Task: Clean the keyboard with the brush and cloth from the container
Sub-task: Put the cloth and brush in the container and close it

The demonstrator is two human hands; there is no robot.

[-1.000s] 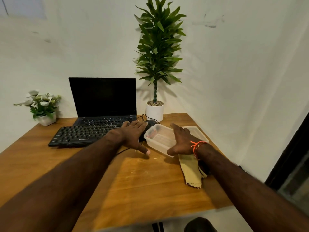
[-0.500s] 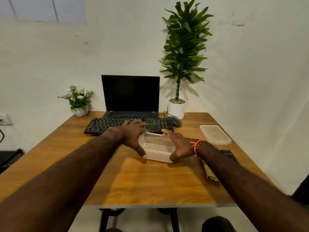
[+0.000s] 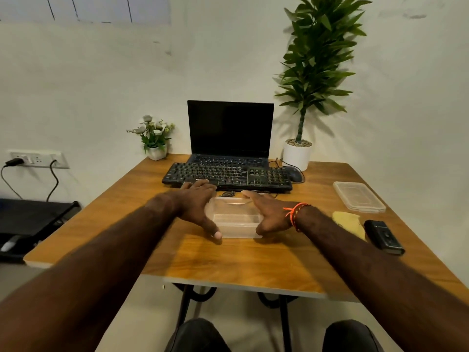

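A clear plastic container (image 3: 236, 221) stands open on the wooden table, just in front of the black keyboard (image 3: 228, 175). My left hand (image 3: 195, 204) presses its left side and my right hand (image 3: 269, 212) its right side, fingers straight, thumbs at the near corners. The container looks empty. Its clear lid (image 3: 359, 196) lies at the table's right. Nearer to me on the right lie a yellow cloth (image 3: 349, 223) and a black oblong object (image 3: 383, 236), possibly the brush.
A dark-screened laptop (image 3: 229, 130) stands behind the keyboard, with a mouse (image 3: 294, 173) and a tall potted plant (image 3: 297, 156) to its right. A small flower pot (image 3: 156, 139) sits back left. A wall socket with cables (image 3: 35, 158) is further left.
Both hands have slid the container from the table's right side to the middle, in front of the keyboard. Lid and cloth stayed on the right. The view has swung left and pulled back.
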